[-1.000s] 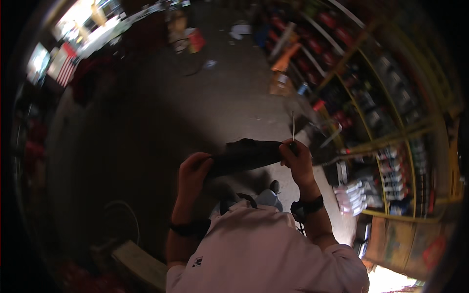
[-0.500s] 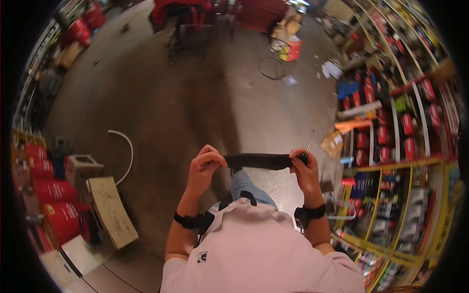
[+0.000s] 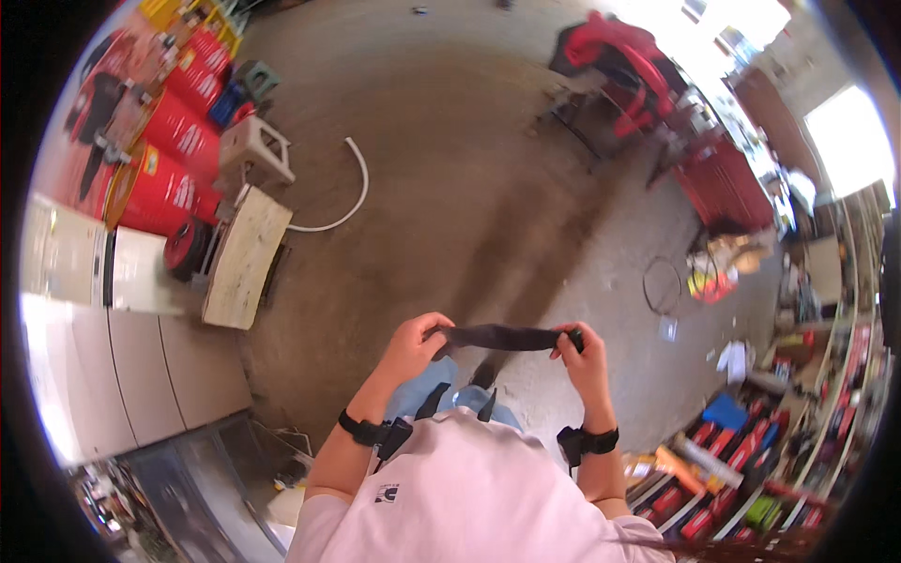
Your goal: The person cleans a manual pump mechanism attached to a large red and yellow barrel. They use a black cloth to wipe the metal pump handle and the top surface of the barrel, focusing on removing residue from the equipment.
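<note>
A long, dark, soft-looking strip (image 3: 507, 338) is stretched level in front of my body; whether it is rubber or cloth I cannot tell. Its left end is pinched in my left hand (image 3: 417, 345), fingers curled over it. At the other end, my right hand (image 3: 582, 355) grips the strip between thumb and fingers. Against those right fingers sits the dark handle of a screwdriver (image 3: 575, 340); its thin shaft, plain in the earlier frame, is hard to make out now. Both wrists wear black bands.
On the left are red drums (image 3: 178, 141), a beige stool (image 3: 258, 152), a wooden board (image 3: 249, 253) and pale cabinets (image 3: 141, 375). A curved white hose (image 3: 361, 188) lies on the concrete floor. Stocked shelves (image 3: 741, 450) stand at lower right, a red cabinet (image 3: 723, 183) farther off.
My view has turned left, so the room has swung rightward and the pale cabinets came in. Both hands keep hold of the strip, which now bends a little more.
</note>
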Available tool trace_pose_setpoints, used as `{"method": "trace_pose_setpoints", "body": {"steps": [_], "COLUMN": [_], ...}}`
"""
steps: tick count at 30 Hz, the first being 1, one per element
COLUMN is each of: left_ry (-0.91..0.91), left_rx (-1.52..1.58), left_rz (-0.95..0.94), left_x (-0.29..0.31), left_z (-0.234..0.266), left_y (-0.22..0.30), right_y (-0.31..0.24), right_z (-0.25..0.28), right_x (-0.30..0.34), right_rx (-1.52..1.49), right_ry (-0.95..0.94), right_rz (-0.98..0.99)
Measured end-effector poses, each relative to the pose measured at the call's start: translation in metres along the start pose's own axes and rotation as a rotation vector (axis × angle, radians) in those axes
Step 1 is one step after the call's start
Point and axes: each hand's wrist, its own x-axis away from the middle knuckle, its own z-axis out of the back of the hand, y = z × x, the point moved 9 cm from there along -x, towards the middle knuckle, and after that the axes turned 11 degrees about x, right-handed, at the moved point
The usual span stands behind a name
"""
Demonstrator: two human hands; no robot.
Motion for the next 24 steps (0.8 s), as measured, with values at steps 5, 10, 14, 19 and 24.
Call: {"method": "trace_pose_setpoints", "body": {"steps": [5, 10, 14, 19, 24], "left_ry": [0.252, 0.229, 0.306, 0.238, 0.278], "left_rx": [0.062, 0.033, -0.140, -0.161, -0.125], "left_rz": [0.021, -0.024, -0.164, -0.272, -0.258], "left_x": [-0.031, -0.101, -0.165, -0.232, -0.286], "left_z": [0.109, 0.210, 0.280, 0.341, 0.427], "left_y": [-0.007, 0.027, 0.090, 0.149, 0.164], "right_y": [-0.054, -0.120, -0.160, -0.222, -0.260], "right_z": [-0.090, -0.193, -0.277, -0.359, -0.438], "right_x": [-0.097, -0.197, -0.258, -0.339, -0.420], "right_rx": [0.190, 0.175, -0.277, -0.305, -0.274], "right_ry": [-0.103, -0.290, -0.484, -0.505, -0.594], "right_rz": [0.159, 0.102, -0.223, -0.190, -0.234]}}
